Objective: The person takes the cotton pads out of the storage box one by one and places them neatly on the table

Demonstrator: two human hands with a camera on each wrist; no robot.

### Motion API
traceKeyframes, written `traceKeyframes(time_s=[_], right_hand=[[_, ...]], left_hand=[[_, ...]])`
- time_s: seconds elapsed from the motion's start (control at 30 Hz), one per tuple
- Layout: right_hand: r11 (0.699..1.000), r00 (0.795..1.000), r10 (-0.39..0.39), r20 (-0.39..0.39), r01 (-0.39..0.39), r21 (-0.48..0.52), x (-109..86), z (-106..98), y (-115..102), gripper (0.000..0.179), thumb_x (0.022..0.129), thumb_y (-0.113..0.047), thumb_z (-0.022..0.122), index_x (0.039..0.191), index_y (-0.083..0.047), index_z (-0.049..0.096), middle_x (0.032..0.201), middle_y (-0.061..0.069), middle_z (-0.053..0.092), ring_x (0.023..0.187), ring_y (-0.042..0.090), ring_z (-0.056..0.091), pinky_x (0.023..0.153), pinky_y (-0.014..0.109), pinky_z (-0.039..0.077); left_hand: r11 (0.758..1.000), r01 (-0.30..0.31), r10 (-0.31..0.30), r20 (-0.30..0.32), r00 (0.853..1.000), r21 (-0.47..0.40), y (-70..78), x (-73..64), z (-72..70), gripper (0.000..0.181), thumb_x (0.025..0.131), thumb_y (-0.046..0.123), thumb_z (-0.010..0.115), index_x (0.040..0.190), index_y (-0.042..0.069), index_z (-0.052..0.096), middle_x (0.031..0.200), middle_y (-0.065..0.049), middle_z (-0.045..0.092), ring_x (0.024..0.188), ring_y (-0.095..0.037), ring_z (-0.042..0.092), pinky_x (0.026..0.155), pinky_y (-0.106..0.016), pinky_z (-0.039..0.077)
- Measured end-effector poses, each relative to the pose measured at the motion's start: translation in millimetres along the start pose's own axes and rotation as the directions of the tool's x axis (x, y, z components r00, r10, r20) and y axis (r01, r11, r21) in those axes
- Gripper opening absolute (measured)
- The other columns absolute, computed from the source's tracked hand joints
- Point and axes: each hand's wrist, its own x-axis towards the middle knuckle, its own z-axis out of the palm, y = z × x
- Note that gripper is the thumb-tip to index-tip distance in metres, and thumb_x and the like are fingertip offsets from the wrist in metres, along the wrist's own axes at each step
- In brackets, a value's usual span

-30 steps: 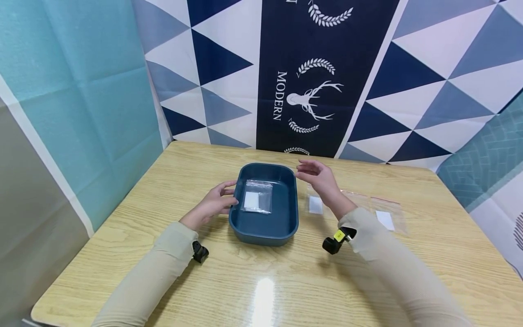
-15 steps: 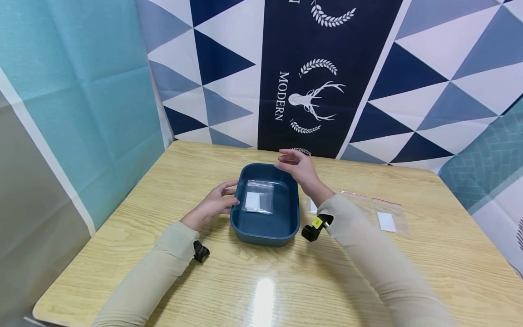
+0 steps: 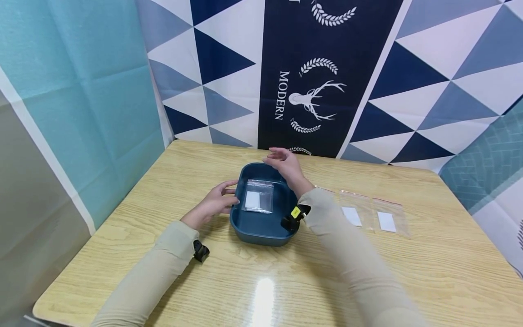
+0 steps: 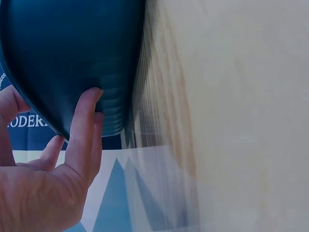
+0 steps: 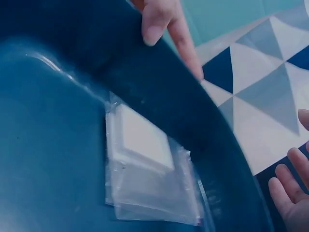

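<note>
A dark blue rectangular tub (image 3: 261,229) stands on the table, with a few clear zip bags (image 3: 259,196) holding white cards stacked inside, at its left. My left hand (image 3: 212,204) grips the tub's left wall: the thumb lies over the rim and the fingers (image 4: 84,130) press the outside. Above the tub's far right corner hovers my right hand (image 3: 287,168), fingers loosely bent with nothing between them. In the right wrist view, the right hand (image 5: 292,193) shows at the right edge, beyond the tub wall, while the bags (image 5: 149,164) lie below.
To the tub's right lie flat zip bags, a middle one (image 3: 352,215) and a rightmost one (image 3: 387,221), each with a white card. Another is mostly hidden behind the right sleeve (image 3: 347,254). A patterned cloth backdrop (image 3: 229,91) rises behind the table (image 3: 229,286).
My right hand has moved left from beside the tub to over its far right corner, uncovering the middle bag on the table. The left hand and the tub have stayed put.
</note>
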Motion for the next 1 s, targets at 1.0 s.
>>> traceKeyframes(time_s=[1.0], right_hand=[[0.874, 0.898, 0.136, 0.418, 0.09, -0.478, 2.0, 18.7, 34.4, 0.065, 0.078, -0.019, 0.075, 0.135, -0.006, 0.045, 0.133, 0.015, 0.046, 0.12, 0.028, 0.044, 0.097, 0.041, 0.04]], left_hand=[[1.0, 0.005, -0.005, 0.009, 1.0, -0.008, -2.1, 2.5, -2.1, 0.061, 0.088, -0.001, 0.054, 0.144, 0.014, 0.033, 0.137, -0.019, 0.038, 0.111, -0.034, 0.053, 0.08, -0.04, 0.053]])
